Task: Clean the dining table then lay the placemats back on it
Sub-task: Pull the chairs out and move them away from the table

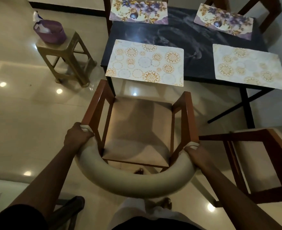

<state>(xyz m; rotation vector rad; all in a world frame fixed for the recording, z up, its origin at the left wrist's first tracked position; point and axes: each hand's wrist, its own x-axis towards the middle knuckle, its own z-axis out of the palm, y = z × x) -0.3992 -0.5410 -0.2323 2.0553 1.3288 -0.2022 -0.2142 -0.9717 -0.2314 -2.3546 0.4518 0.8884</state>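
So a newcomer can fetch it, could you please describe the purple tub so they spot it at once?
Find the dark dining table; to its left stands a gold plastic stool. The tub sits on that stool, the only purple container around, with a spray bottle standing in it.

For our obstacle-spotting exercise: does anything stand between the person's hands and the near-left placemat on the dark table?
Yes. The brown wooden armchair with beige cushioned seat, gripped by the left hand and right hand, stands between them and the cream gold-flowered placemat on the dark marbled table.
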